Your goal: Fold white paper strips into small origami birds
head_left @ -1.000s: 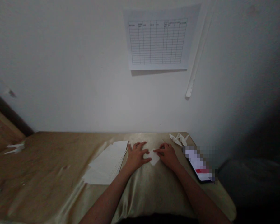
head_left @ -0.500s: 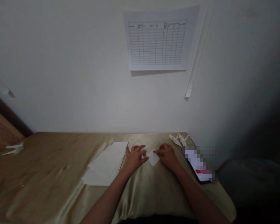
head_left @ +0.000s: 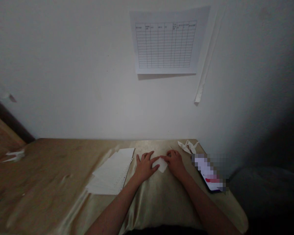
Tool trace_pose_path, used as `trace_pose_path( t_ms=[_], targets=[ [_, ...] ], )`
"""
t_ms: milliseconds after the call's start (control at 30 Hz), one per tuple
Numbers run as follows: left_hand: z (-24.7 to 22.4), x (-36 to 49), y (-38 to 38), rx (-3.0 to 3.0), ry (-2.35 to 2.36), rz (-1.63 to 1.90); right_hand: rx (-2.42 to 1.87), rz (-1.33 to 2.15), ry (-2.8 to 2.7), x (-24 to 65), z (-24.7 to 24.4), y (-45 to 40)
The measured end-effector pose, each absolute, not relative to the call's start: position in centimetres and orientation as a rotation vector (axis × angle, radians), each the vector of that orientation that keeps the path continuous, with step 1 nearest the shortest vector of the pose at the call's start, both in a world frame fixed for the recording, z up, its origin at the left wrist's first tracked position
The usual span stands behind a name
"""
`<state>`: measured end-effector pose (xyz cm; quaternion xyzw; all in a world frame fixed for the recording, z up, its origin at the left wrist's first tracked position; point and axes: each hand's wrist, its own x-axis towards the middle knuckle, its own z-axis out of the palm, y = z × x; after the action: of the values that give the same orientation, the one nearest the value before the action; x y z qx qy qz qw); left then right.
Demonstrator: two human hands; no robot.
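Low in the middle of the frame, two hands are pressing on a small white paper (head_left: 162, 164) lying on a shiny gold cloth (head_left: 159, 202). The left hand (head_left: 145, 166) is lying flat with fingers spread, touching the paper's left edge. The right hand (head_left: 175, 163) is resting on its right side, fingers bent, not gripping. A stack of papers (head_left: 111, 173) is sitting just left. A phone (head_left: 208, 173) is lying to the right. A chart (head_left: 165, 44) is hanging on the wall, upper middle.
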<state>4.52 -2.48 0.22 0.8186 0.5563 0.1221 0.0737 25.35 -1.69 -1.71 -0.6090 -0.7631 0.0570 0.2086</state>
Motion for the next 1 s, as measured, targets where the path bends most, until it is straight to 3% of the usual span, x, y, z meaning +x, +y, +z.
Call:
trace_pose_path(
  t_ms=[1000],
  targets=[
    [0.2, 4.4, -3.0, 2.44, 1.783, 0.387, -1.776, 0.145, -2.16, 27.6, 1.1, -2.6]
  ],
)
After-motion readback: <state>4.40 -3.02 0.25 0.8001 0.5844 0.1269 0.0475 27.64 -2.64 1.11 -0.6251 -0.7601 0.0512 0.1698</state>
